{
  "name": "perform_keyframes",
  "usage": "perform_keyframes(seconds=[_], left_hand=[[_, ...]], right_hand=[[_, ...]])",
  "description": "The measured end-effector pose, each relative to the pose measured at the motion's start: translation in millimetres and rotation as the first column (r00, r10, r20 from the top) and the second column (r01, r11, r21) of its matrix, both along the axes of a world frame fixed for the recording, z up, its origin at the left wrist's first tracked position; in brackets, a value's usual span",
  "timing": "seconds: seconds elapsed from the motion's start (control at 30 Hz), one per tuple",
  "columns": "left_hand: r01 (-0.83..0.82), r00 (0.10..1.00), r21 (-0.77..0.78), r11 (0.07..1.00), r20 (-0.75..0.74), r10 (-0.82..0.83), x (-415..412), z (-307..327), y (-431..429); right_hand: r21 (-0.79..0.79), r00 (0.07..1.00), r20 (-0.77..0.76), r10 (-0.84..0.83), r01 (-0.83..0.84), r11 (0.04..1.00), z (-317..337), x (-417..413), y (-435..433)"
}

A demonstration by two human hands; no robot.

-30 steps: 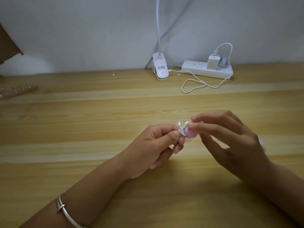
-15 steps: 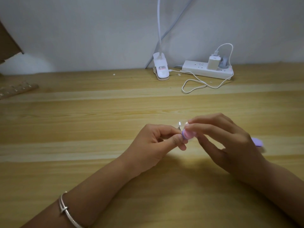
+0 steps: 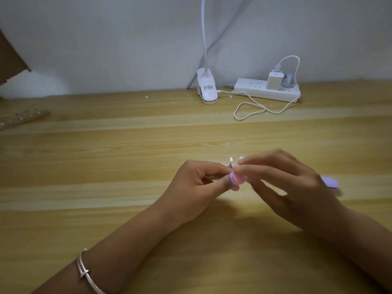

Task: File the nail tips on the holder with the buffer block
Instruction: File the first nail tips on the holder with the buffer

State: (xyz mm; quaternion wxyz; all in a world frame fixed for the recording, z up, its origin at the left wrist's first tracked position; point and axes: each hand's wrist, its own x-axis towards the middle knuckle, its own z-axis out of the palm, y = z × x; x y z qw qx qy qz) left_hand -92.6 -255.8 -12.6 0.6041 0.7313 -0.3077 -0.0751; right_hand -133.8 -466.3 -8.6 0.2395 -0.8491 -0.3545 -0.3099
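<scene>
- Head view looks down at two hands held close together over a wood table (image 3: 106, 158).
- The left hand (image 3: 197, 187) has its thumb and fingers curled in tight. It pinches the holder, which is almost all hidden inside the fingers.
- Small clear nail tips (image 3: 230, 160) poke up just above the left fingertips.
- The right hand (image 3: 297, 187) holds the buffer (image 3: 236, 179), with its fingers bent round it.
- The pink and purple end of the buffer touches the left thumb, just under the nail tips. The other purple end sticks out behind the right hand.
- The buffer looks a bit blurry.
- Both hands are up off the table, near the middle of it.
- A silver bracelet (image 3: 84, 270) sits on the left arm.
- Far back by the wall (image 3: 106, 39) is a white lamp clip (image 3: 206, 90).
- Beside it lies a white power strip (image 3: 254, 90) with a charger (image 3: 275, 80) plugged in.
- A white cord (image 3: 250, 107) loops on the table in front of the strip.
</scene>
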Motion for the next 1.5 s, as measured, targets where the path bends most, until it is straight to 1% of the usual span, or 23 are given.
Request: perform_keyframes(seconds=[0.17, 0.27, 0.37, 0.5, 0.6, 0.7, 0.87, 0.93, 1.03, 1.1, 1.23, 1.3, 1.4, 1.5], left_hand=[[-0.025, 0.999, -0.02, 1.0, -0.03, 0.024, 1, -3, -1], [-0.025, 0.999, -0.047, 0.999, -0.027, 0.024, 0, -1, -1], [-0.033, 0.999, -0.041, 0.999, -0.026, 0.032, 0, -1, -2], [-0.061, 0.998, -0.014, 0.998, -0.024, 0.061, 2, -3, -2], [-0.048, 0.998, -0.032, 0.998, -0.044, 0.047, 0, -2, -2], [-0.05, 0.998, -0.033, 0.998, -0.037, 0.049, -1, 0, -2], [-0.081, 0.995, -0.013, 0.997, -0.052, 0.08, 0, -3, -3], [-0.063, 0.997, -0.019, 0.998, -0.047, 0.062, 0, -2, -2], [-0.058, 0.998, -0.021, 0.998, -0.035, 0.057, -1, -1, -1], [-0.072, 0.997, -0.021, 0.997, -0.037, 0.071, 0, -3, -2], [-0.081, 0.995, -0.032, 0.996, -0.063, 0.079, 2, -6, -2], [-0.069, 0.997, -0.048, 0.996, -0.045, 0.067, 1, -5, -1], [-0.064, 0.997, -0.076, 0.995, -0.053, 0.06, 2, -5, -2], [-0.074, 0.997, -0.08, 0.994, -0.035, 0.071, 2, -6, -3]], right_hand=[[0.022, 0.997, -0.016, -0.073, 0.073, 0.997, 2, 4, -8], [0.04, 0.999, -0.019, -0.03, 0.031, 0.999, -2, 1, 0], [0.011, 1.0, -0.019, 0.006, -0.006, 1.0, -3, 0, 1], [0.014, 0.998, -0.023, -0.066, 0.066, 0.998, -2, 7, -8], [0.023, 0.999, -0.045, -0.013, 0.014, 1.0, -5, 3, -2], [-0.028, 0.998, -0.043, 0.042, -0.043, 0.999, -7, 0, 2], [0.004, 0.996, -0.061, -0.065, 0.066, 0.998, -2, 6, -9], [0.016, 0.997, -0.069, -0.032, 0.033, 0.999, -4, 3, -4], [-0.03, 0.997, -0.058, 0.043, -0.044, 0.999, -7, 0, 3], [-0.046, 0.998, -0.05, 0.027, -0.029, 0.999, -6, 3, 0], [0.015, 0.998, -0.057, -0.037, 0.038, 0.999, -4, 5, -7], [0.022, 0.998, -0.059, 0.0, 0.001, 1.0, -6, 2, 0], [-0.011, 0.996, -0.05, 0.072, -0.073, 0.997, -8, 0, 4], [0.02, 0.998, -0.059, 0.018, -0.017, 1.0, -4, 5, -7]])
